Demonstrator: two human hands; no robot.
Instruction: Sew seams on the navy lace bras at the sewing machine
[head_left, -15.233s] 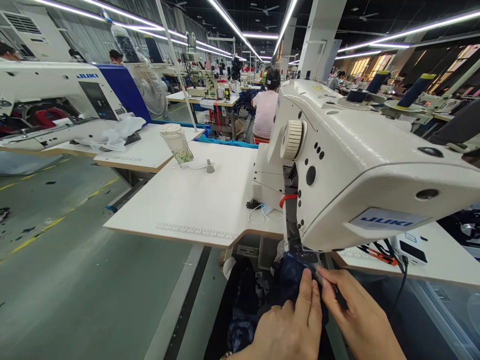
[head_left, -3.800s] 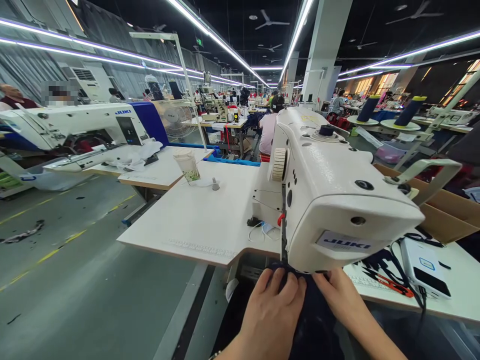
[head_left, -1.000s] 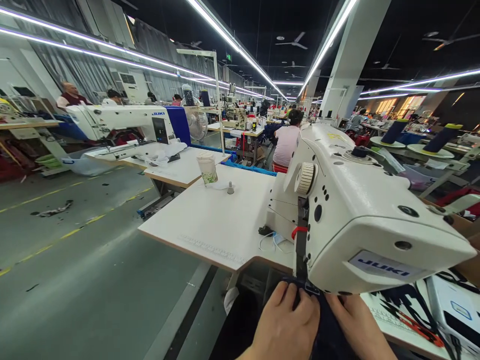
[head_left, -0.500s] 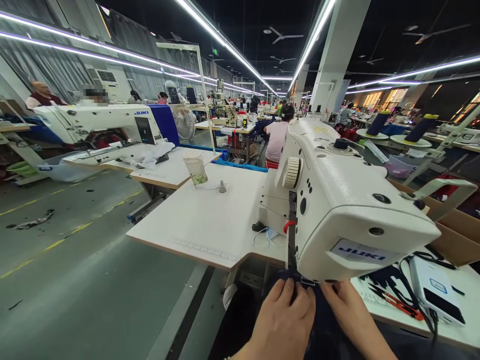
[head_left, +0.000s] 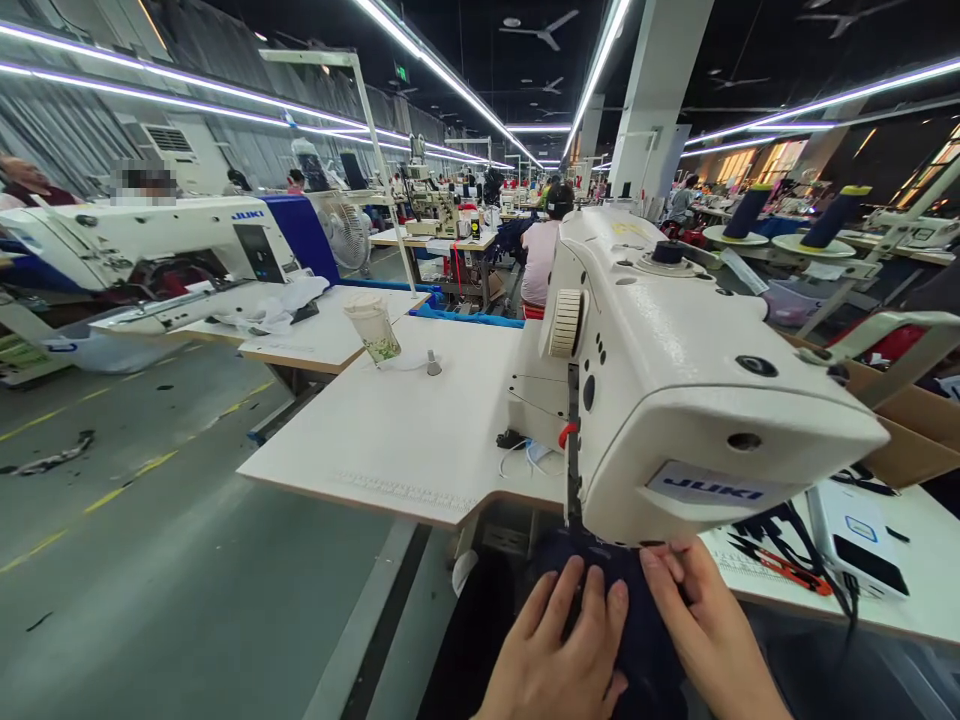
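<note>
At the bottom, the left hand (head_left: 559, 640) lies on the dark blue cloth (head_left: 649, 640) with its fingers spread, and the right hand (head_left: 701, 610) is at the cloth's right edge, though I cannot tell if its fingers grip it. The cloth's far end goes under the front of the big white machine (head_left: 675, 340), with orange snips (head_left: 801, 576) to the right. Farther off, a cup (head_left: 373, 332) is on the white tabletop (head_left: 397, 440), and past it sits a person (head_left: 538, 262) in pink.

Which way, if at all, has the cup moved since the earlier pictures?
No: the cup keeps its place beside the grey peg on the white tabletop, though the camera's view shifted.
</note>
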